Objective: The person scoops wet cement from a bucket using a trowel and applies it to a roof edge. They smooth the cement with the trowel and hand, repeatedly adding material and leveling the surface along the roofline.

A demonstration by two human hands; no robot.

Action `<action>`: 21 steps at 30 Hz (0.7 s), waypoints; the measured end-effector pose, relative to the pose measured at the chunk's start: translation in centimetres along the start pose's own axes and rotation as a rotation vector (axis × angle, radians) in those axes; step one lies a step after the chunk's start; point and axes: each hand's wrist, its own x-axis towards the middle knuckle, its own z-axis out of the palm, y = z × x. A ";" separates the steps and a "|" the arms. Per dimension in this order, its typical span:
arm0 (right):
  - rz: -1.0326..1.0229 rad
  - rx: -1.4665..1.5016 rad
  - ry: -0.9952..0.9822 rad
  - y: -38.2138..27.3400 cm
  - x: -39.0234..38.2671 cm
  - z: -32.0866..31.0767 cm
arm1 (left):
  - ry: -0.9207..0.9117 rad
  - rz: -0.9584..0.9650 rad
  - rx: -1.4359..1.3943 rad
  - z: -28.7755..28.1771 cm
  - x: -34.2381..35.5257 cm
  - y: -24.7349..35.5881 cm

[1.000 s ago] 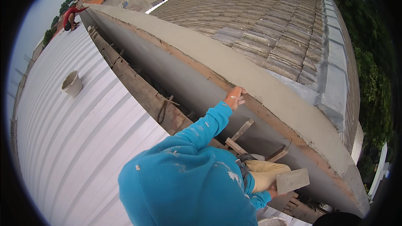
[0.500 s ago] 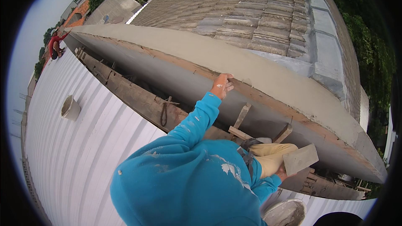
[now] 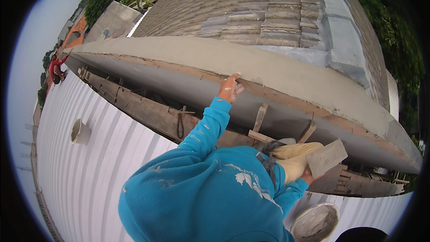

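Observation:
My left hand (image 3: 229, 88), stained with mortar, has its fingers curled on the long wooden board (image 3: 277, 95) that runs under the grey plastered ledge (image 3: 286, 69). One fingertip lies against the lower edge of the plaster. Low on the right, my right hand (image 3: 309, 176) grips a flat rectangular plastering float (image 3: 327, 157), whose grey face hides most of the fingers. The float is held beside my bent knee in beige trousers (image 3: 295, 161). A bucket (image 3: 316, 224) with grey mortar inside stands below that hand.
White corrugated roofing (image 3: 105, 161) spreads to the left, with a second bucket (image 3: 80, 132) on it. A person in red (image 3: 57, 69) crouches at the ledge's far end. Wooden props (image 3: 260, 117) jut from the gap under the ledge. Grey roof tiles (image 3: 251, 13) lie beyond.
The whole view has shifted a little. My left hand keeps its place at the board with its fingers a bit higher. The float in my right hand appears slightly farther right and up.

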 end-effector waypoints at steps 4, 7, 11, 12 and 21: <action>0.060 0.122 0.038 1.1 -0.1 -0.2 | -0.052 -0.004 0.025 0.8 -1.3 0.8; -0.030 -0.008 0.010 -0.7 0.1 0.3 | -0.068 0.014 0.052 0.7 -2.4 1.2; -0.100 -0.047 -0.020 -0.7 0.3 -0.1 | -0.071 0.016 0.056 0.6 -1.8 1.0; -0.106 -0.060 -0.018 -0.8 0.3 -0.1 | -0.076 0.014 0.056 0.7 -1.8 0.9; 0.440 0.498 0.265 -1.6 -0.5 0.9 | -0.086 0.000 0.012 0.1 -1.1 0.8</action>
